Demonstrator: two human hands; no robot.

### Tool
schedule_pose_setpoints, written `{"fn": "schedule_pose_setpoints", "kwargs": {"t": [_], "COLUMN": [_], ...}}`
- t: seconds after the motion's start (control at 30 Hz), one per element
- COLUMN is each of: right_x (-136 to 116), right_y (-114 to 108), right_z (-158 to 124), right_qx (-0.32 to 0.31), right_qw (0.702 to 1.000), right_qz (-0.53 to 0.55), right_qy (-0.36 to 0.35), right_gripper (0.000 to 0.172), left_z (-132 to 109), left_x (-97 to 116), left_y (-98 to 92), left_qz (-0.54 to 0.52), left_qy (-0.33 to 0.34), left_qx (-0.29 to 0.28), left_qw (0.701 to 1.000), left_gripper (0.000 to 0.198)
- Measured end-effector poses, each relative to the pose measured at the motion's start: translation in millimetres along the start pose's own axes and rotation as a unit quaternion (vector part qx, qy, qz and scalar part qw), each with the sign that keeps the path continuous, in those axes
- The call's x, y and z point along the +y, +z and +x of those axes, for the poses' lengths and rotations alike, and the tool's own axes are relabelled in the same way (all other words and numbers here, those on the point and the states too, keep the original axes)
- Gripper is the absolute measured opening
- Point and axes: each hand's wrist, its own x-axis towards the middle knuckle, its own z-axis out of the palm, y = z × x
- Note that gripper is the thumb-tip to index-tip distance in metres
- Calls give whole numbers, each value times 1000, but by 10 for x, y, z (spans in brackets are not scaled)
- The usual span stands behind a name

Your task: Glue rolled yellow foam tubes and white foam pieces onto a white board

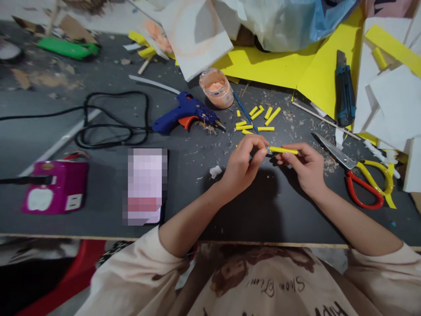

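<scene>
Above the dark tabletop, my right hand [304, 166] is closed on a thin yellow paper roll [283, 150], thumb on one side and fingers behind it. My left hand [245, 160] is closed in a pinch at the roll's left end. A small shiny bit shows between those fingertips and the roll, too small to name. Just beyond my hands lie several short yellow rolls [272, 116], scattered around a thin blue stick [243, 109]. Scissors [351, 166] with one red and one yellow handle rest to the right of my right hand.
A blue glue gun [187, 114] with a black cord [113, 92] lies left of an open jar [217, 90] of peach-coloured paint. Near my left forearm is a phone [144, 184], with a purple box [55, 186] farther left. A cutter knife [344, 90] rests on yellow sheet [315, 79].
</scene>
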Motion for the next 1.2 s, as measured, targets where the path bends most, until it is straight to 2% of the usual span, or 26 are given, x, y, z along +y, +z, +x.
{"fn": "schedule_pose_setpoints", "kwargs": {"t": [0.07,0.17,0.23,0.37,0.47,0.67,0.83,0.97,1.2], "right_x": [4,18,26,25,14,-47,-86,-60,-5], "right_y": [-4,-12,-16,-20,-19,-24,-36,-50,-41], "right_z": [-13,-27,-25,-4,10,13,22,23,22], "right_qx": [-21,-53,-66,-44,-27,-53,-109,-103,-97], "right_qw": [1000,998,997,998,999,995,977,979,991], "right_qz": [3,-6,-21,-46,-42,-85,-175,-170,-96], "right_qy": [-6,-14,-15,-14,-11,-6,-59,-48,-12], "right_gripper": [22,18,19,25,26,38,54,54,36], "left_z": [-17,-28,-22,0,12,15,0,-7,20], "left_x": [-1,-1,2,16,20,23,42,51,14], "left_y": [5,13,18,18,8,-25,-57,-67,-41], "left_qz": [-29,-49,-26,17,4,30,54,37,63], "left_qy": [-22,-21,-13,-20,-18,-39,-39,-26,-3], "left_qx": [-1,-50,-75,-55,-49,-99,-123,-117,-85], "left_qw": [999,997,997,998,999,994,990,992,994], "left_gripper": [17,16,12,13,15,36,51,43,26]}}
